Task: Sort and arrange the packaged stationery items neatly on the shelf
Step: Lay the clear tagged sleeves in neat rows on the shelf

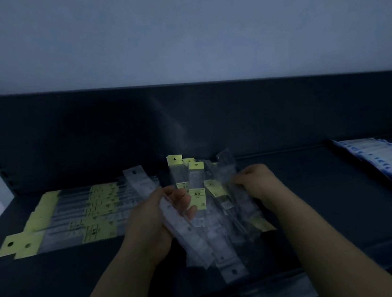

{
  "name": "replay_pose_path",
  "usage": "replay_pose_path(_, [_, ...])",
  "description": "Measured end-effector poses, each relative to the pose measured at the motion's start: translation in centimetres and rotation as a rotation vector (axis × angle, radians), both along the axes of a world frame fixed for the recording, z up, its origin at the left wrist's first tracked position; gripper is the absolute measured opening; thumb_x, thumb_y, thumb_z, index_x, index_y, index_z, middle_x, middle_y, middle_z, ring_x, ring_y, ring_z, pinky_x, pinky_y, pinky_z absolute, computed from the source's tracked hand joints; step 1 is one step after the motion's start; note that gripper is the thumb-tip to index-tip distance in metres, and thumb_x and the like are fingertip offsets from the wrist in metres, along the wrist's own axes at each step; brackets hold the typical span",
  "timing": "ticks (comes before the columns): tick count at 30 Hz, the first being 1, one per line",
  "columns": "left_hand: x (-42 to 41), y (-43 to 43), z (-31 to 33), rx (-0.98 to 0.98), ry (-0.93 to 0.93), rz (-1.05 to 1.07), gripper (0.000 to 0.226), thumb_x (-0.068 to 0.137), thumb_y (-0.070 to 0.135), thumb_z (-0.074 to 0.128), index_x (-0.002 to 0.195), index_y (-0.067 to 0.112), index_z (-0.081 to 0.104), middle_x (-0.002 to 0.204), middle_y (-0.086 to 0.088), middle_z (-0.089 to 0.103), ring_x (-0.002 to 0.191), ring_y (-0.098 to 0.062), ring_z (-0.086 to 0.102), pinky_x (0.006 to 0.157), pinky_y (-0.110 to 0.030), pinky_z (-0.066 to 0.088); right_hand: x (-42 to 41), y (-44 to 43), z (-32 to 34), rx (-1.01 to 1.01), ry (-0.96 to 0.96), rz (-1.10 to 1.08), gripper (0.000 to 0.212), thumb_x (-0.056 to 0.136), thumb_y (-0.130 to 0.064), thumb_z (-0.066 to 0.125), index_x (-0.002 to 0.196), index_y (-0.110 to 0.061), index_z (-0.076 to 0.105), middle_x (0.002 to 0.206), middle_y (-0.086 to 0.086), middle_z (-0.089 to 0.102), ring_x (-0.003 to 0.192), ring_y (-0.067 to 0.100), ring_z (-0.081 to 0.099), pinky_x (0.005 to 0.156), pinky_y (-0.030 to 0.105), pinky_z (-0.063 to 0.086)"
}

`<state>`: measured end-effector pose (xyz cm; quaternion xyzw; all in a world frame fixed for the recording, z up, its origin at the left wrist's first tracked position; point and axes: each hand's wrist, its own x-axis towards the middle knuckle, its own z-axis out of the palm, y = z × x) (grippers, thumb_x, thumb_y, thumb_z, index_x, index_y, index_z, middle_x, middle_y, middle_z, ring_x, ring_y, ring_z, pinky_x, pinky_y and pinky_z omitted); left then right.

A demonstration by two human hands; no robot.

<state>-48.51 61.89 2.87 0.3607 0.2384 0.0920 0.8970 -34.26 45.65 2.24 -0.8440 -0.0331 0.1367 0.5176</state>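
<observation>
Left hand [159,217] grip curls round fanned ruler packs [215,234] over the shelf [319,195] middle; right hand [255,180] pinches them. Open shelf in front. Flat row [75,217] at left, blue packs [389,164] cut off right. Dim; labels probably unreadable.

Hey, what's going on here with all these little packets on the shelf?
A person is sorting stationery on a dark shelf. The left hand and right hand both grip a loose, fanned bundle of clear packets with yellow tags. Similar yellow-tagged packets already lie flat in rows to the left; blue packets lie at the far right.
</observation>
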Motion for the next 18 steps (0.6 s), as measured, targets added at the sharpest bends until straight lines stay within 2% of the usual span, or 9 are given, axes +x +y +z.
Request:
replay_pose_path(2, [0.4, 0.1, 0.1, 0.010, -0.006, 0.002, 0.024, 0.101, 0.023, 0.044, 0.090, 0.005, 0.057, 0.076, -0.011, 0.061, 0.068, -0.020, 0.057, 0.053, -0.028, 0.055, 0.1, -1.0, 0.3, 0.104, -0.066, -0.019, 0.021, 0.087, -0.019, 0.064, 0.075, -0.001, 0.062, 0.069, 0.009, 0.059, 0.058, 0.017, 0.053, 0.052, 0.024, 0.042])
replay_pose_path(4, [0.9, 0.3, 0.3, 0.041, -0.026, -0.011, 0.018, 0.098, 0.020, 0.049, 0.088, 0.007, 0.055, 0.073, -0.008, 0.057, 0.062, -0.016, 0.053, 0.053, -0.026, 0.050, -0.2, -1.8, 1.1, 0.224, -0.078, 0.019, 0.019, 0.090, -0.021, 0.061, 0.076, -0.008, 0.065, 0.072, 0.011, 0.063, 0.063, 0.020, 0.057, 0.056, 0.032, 0.049])
replay_pose_path(6, [1.6, 0.5, 0.5, 0.147, -0.033, -0.046, 0.012, 0.092, 0.015, 0.057, 0.084, 0.007, 0.057, 0.068, -0.006, 0.055, 0.056, -0.014, 0.053, 0.053, -0.025, 0.048, -0.6, -2.1, 2.0, 0.402, -0.011, 0.093, 0.017, 0.093, -0.021, 0.059, 0.081, -0.010, 0.067, 0.082, 0.016, 0.068, 0.074, 0.027, 0.063, 0.073, 0.045, 0.055])
replay_pose_path(7, [1.9, 0.4, 0.5, 0.209, -0.026, -0.063, 0.009, 0.089, 0.013, 0.061, 0.083, 0.007, 0.058, 0.067, -0.005, 0.055, 0.056, -0.013, 0.053, 0.053, -0.025, 0.048, -0.8, -2.2, 2.4, 0.486, 0.037, 0.132, 0.016, 0.094, -0.019, 0.058, 0.084, -0.009, 0.066, 0.082, 0.015, 0.070, 0.075, 0.027, 0.064, 0.077, 0.044, 0.056])
replay_pose_path(8, [2.3, 0.2, 0.6, 0.253, -0.023, -0.074, 0.007, 0.087, 0.012, 0.064, 0.084, 0.008, 0.059, 0.066, -0.004, 0.055, 0.056, -0.012, 0.052, 0.053, -0.024, 0.048, -1.2, -2.2, 2.8, 0.528, 0.068, 0.173, 0.016, 0.095, -0.017, 0.056, 0.085, -0.008, 0.066, 0.078, 0.011, 0.070, 0.072, 0.022, 0.066, 0.075, 0.039, 0.057])
replay_pose_path(10, [3.1, -0.3, 0.9, 0.289, -0.033, -0.096, 0.010, 0.083, 0.012, 0.069, 0.087, 0.008, 0.060, 0.067, -0.003, 0.055, 0.057, -0.011, 0.051, 0.052, -0.023, 0.047, -2.0, -1.9, 3.3, 0.522, 0.096, 0.246, 0.017, 0.096, -0.014, 0.053, 0.085, -0.007, 0.065, 0.067, 0.003, 0.068, 0.059, 0.011, 0.064, 0.055, 0.024, 0.056])
replay_pose_path(12, [4.0, -0.8, 1.2, 0.298, -0.057, -0.147, 0.014, 0.081, 0.016, 0.072, 0.082, 0.009, 0.060, 0.066, -0.003, 0.053, 0.054, -0.012, 0.048, 0.048, -0.023, 0.044, -2.6, -1.5, 3.3, 0.524, 0.123, 0.298, 0.016, 0.095, -0.012, 0.053, 0.092, -0.001, 0.064, 0.061, 0.002, 0.065, 0.046, 0.006, 0.057, 0.040, 0.017, 0.044])
replay_pose_path(15, [5.3, -1.1, 1.2, 0.345, -0.068, -0.139, 0.015, 0.085, 0.012, 0.069, 0.078, 0.008, 0.056, 0.058, -0.004, 0.048, 0.047, -0.013, 0.043, 0.045, -0.024, 0.038, -2.9, -1.1, 2.9, 0.520, 0.144, 0.362, 0.014, 0.094, -0.010, 0.055, 0.092, -0.001, 0.064, 0.060, 0.002, 0.064, 0.042, 0.004, 0.055, 0.038, 0.015, 0.042])
replay_pose_path(18, [5.6, -0.4, 1.4, 0.355, -0.025, -0.055, 0.013, 0.086, 0.004, 0.065, 0.075, 0.006, 0.058, 0.054, -0.004, 0.050, 0.043, -0.013, 0.045, 0.040, -0.021, 0.039, -2.3, -1.1, 2.7, 0.566, 0.156, 0.329, 0.012, 0.093, -0.009, 0.056, 0.089, -0.003, 0.065, 0.079, 0.010, 0.068, 0.057, 0.010, 0.065, 0.048, 0.019, 0.052])
